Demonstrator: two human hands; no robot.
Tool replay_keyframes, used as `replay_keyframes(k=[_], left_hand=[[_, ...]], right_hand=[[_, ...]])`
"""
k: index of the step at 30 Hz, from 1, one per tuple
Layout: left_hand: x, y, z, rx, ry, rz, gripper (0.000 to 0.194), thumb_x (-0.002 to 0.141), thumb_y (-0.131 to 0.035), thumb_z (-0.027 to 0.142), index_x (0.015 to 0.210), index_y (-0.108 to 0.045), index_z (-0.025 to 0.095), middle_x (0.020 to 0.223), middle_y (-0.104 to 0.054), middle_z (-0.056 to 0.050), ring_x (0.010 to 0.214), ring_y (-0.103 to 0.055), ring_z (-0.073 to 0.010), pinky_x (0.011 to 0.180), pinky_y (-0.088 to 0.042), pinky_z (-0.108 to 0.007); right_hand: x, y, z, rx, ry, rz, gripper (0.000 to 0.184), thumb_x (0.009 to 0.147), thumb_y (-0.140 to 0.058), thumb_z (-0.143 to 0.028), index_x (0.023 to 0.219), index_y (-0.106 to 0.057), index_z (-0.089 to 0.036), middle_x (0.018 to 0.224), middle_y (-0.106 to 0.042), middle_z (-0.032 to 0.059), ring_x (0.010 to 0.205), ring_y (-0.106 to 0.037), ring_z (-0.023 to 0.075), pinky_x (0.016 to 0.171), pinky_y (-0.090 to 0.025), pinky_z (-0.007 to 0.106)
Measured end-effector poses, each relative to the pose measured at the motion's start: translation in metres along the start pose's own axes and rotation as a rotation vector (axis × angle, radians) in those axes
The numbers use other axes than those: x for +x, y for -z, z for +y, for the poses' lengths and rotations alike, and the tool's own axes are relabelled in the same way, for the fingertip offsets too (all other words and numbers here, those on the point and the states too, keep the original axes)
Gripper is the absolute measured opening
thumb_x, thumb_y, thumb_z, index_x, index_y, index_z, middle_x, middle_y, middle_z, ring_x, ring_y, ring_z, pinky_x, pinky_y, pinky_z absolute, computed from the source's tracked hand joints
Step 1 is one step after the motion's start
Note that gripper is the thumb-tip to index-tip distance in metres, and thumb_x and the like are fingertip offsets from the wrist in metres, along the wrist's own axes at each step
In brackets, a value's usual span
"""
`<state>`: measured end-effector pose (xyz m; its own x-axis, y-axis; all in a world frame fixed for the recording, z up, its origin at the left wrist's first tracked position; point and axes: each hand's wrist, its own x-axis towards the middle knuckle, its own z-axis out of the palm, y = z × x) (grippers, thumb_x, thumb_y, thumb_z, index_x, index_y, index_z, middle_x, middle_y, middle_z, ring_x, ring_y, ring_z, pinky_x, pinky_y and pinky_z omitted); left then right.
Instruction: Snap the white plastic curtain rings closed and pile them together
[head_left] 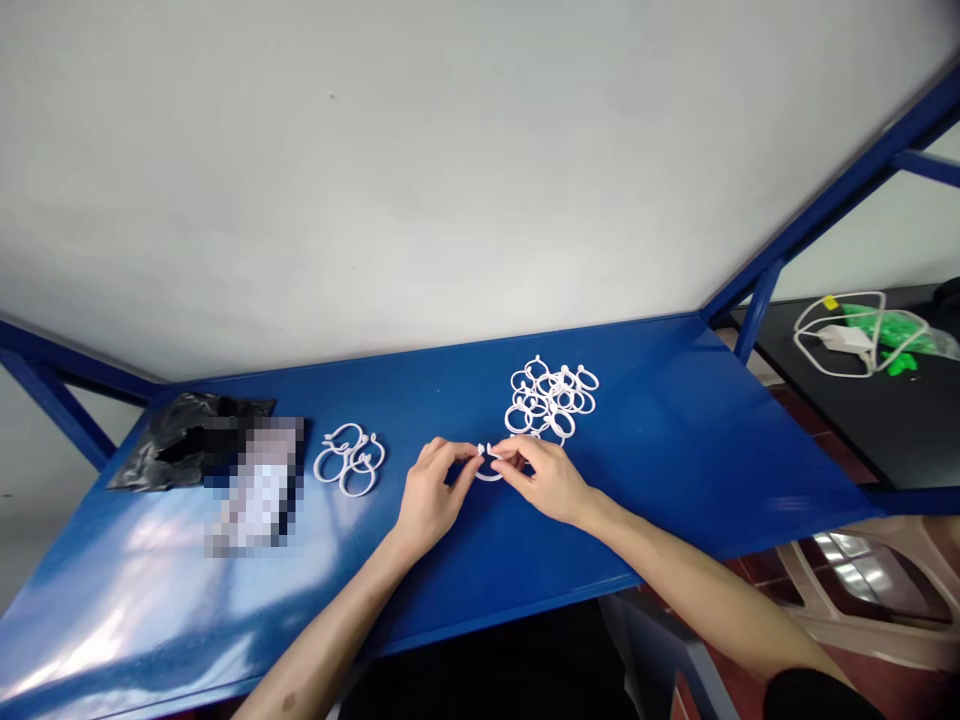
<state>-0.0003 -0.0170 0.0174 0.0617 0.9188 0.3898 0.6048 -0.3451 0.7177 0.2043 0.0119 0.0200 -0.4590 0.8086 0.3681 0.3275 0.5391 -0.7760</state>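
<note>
A white plastic curtain ring (pixel 490 478) is held between my two hands over the blue table, with a gap between its two ends at the top. My left hand (pixel 433 490) pinches one end between thumb and forefinger. On the other end, the thumb and forefinger of my right hand (pixel 553 480) are closed. Just behind my right hand lies a heap of similar white rings (pixel 551 395). To the left of my left hand rests a smaller group of white rings (pixel 349 460), at least some with their ends apart.
A crumpled black plastic bag (pixel 161 440) and a blurred-out item (pixel 259 485) lie on the left of the blue table (pixel 690 420). Blue metal bars (pixel 761 310) rise at both ends. At right, a white cable (pixel 855 345) and green plastic lie on a black surface above a beige chair (pixel 817 600).
</note>
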Motion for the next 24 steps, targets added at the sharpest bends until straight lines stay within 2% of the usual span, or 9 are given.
replay_keyframes(k=[6, 10, 13, 20, 24], left_hand=[[0.004, 0.004, -0.004, -0.318, 0.244, -0.092, 0.024, 0.098, -0.059, 0.041, 0.098, -0.07, 0.02, 0.086, -0.075, -0.003, 0.076, -0.067, -0.0159, 0.068, -0.051, -0.028], [0.003, 0.003, -0.005, -0.354, 0.151, -0.062, 0.024, 0.093, -0.067, 0.046, 0.092, -0.074, 0.023, 0.091, -0.07, -0.005, 0.088, -0.063, -0.0186, 0.081, -0.051, -0.033], [0.002, 0.001, -0.005, -0.388, 0.117, -0.039, 0.025, 0.091, -0.07, 0.049, 0.089, -0.077, 0.026, 0.086, -0.061, -0.004, 0.083, -0.058, -0.0176, 0.079, -0.049, -0.035], [0.003, -0.003, -0.004, -0.615, 0.198, -0.125, 0.026, 0.088, -0.073, 0.051, 0.087, -0.078, 0.025, 0.086, -0.061, -0.004, 0.084, -0.059, -0.0174, 0.074, -0.05, -0.033], [0.004, -0.004, -0.004, -0.65, 0.219, -0.142, 0.024, 0.088, -0.074, 0.047, 0.089, -0.077, 0.024, 0.088, -0.065, -0.004, 0.086, -0.061, -0.0174, 0.076, -0.051, -0.032]], right_hand=[[0.003, 0.006, -0.006, 0.021, -0.015, -0.028, 0.023, 0.1, -0.059, -0.031, 0.122, -0.063, -0.024, 0.109, -0.072, 0.0067, 0.088, -0.071, 0.0169, 0.078, -0.061, 0.033], [0.005, 0.004, -0.01, 0.039, -0.066, -0.123, 0.017, 0.098, -0.063, -0.032, 0.112, -0.066, -0.023, 0.106, -0.069, 0.0052, 0.084, -0.069, 0.0153, 0.08, -0.059, 0.032], [0.006, 0.003, -0.012, 0.096, -0.101, -0.154, 0.013, 0.098, -0.064, -0.034, 0.102, -0.067, -0.022, 0.099, -0.07, 0.0034, 0.079, -0.068, 0.0143, 0.078, -0.058, 0.031], [0.006, 0.0, -0.013, 0.148, -0.046, -0.072, 0.014, 0.098, -0.065, -0.035, 0.097, -0.07, -0.022, 0.088, -0.071, 0.0012, 0.07, -0.064, 0.0121, 0.07, -0.055, 0.027], [0.006, 0.0, -0.014, 0.183, -0.109, -0.051, 0.013, 0.094, -0.067, -0.03, 0.085, -0.066, -0.021, 0.077, -0.07, -0.0009, 0.066, -0.065, 0.0126, 0.065, -0.054, 0.025]])
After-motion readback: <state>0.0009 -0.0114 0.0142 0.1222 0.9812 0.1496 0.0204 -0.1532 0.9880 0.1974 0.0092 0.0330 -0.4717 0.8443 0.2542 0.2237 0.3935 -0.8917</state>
